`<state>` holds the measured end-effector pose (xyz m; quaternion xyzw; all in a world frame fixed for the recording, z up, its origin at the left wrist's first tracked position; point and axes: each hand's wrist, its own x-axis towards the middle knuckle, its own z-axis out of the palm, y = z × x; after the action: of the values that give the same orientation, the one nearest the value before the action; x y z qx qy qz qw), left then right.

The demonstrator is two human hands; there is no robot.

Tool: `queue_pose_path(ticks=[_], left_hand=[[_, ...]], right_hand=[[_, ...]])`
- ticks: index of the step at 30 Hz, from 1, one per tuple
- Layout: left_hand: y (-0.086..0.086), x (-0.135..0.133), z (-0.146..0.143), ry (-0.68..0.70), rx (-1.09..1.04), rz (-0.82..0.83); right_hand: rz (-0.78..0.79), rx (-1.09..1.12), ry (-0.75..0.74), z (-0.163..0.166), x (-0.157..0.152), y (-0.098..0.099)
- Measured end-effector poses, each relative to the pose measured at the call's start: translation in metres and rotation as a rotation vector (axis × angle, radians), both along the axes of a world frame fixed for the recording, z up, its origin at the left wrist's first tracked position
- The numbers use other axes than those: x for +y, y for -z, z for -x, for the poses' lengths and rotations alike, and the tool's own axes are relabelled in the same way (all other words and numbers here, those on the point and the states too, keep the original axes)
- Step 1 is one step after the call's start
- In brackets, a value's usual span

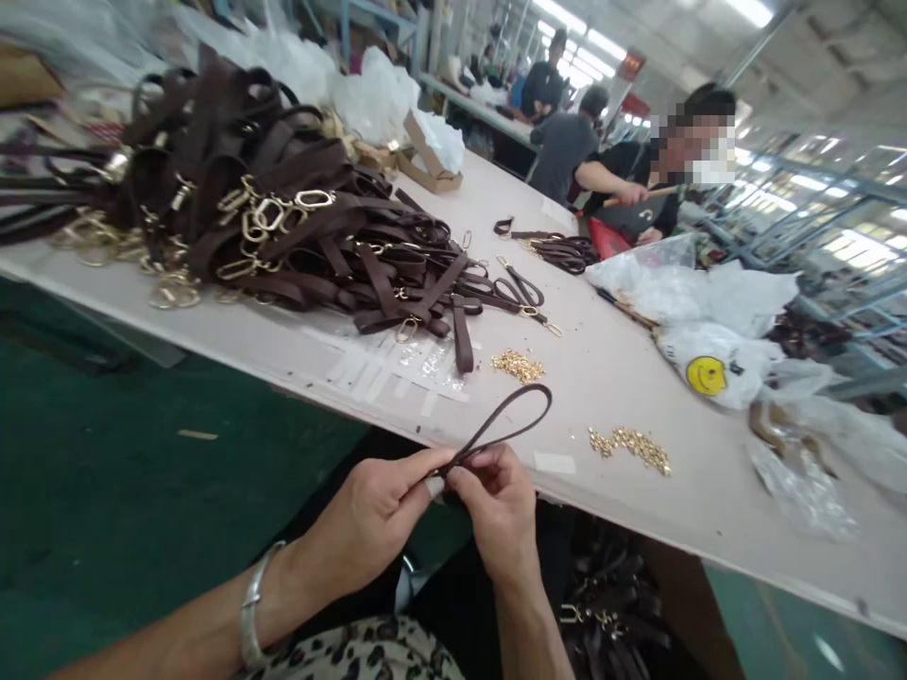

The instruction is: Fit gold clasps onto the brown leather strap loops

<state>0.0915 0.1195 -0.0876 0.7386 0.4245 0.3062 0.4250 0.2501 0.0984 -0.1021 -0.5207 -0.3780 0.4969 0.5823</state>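
Note:
A thin dark brown leather strap [511, 414] is folded into a loop that rises over the table edge. My left hand [375, 515] pinches the strap's ends from the left, thumb and fingers closed. My right hand [498, 505] grips the same ends from the right, fingers curled. Both hands meet just in front of the pale table [609, 378]. A silver bracelet is on my left wrist.
A big heap of brown straps with gold buckles [248, 208] fills the table's left. Two small piles of gold rivets [519, 365] [633, 445] lie near my hands. White plastic bags [709, 321] sit at right. A person across the table works with a tool; others are farther back.

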Motion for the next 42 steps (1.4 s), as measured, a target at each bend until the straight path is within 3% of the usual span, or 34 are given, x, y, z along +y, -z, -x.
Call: queue_pose_path(ticks=[3, 6, 8, 10, 13, 17, 27, 30, 34, 36, 39, 42], left_hand=[[0.002, 0.0, -0.006, 0.016, -0.061, 0.073], [0.002, 0.003, -0.013, 0.029, -0.232, 0.338], [0.002, 0.005, -0.015, -0.004, -0.342, 0.508], [0.001, 0.007, -0.015, -0.04, -0.395, 0.618], [0.002, 0.008, -0.013, -0.065, -0.433, 0.721], [0.005, 0.008, -0.012, -0.148, -0.521, 0.766], [-0.005, 0.012, -0.018, -0.144, -0.687, 0.896], [-0.005, 0.014, -0.023, -0.139, -0.676, 0.831], [0.0, 0.016, -0.029, -0.25, -0.676, 0.806], [0.003, 0.016, -0.03, -0.258, -0.668, 0.794], [0.003, 0.015, -0.029, -0.247, -0.65, 0.756], [0.001, 0.012, -0.025, -0.22, -0.613, 0.657]], right_hand=[[0.009, -0.02, -0.025, -0.001, -0.005, 0.0], [0.015, -0.208, -0.077, -0.024, -0.005, -0.002], [0.006, -0.561, 0.018, -0.056, 0.0, -0.003], [0.026, -0.975, 0.21, -0.098, 0.008, -0.002], [0.119, -1.271, 0.366, -0.157, 0.023, 0.001], [0.216, -1.449, 0.336, -0.192, 0.04, 0.011], [0.299, -1.547, 0.196, -0.213, 0.056, 0.013], [0.212, -1.429, 0.221, -0.196, 0.048, 0.011], [-0.061, -0.813, 0.193, -0.126, 0.016, 0.009], [-0.175, -0.618, 0.137, -0.086, 0.003, 0.009], [-0.301, -0.564, 0.034, -0.043, -0.003, 0.01], [-0.35, -0.653, -0.019, -0.027, 0.001, 0.01]])
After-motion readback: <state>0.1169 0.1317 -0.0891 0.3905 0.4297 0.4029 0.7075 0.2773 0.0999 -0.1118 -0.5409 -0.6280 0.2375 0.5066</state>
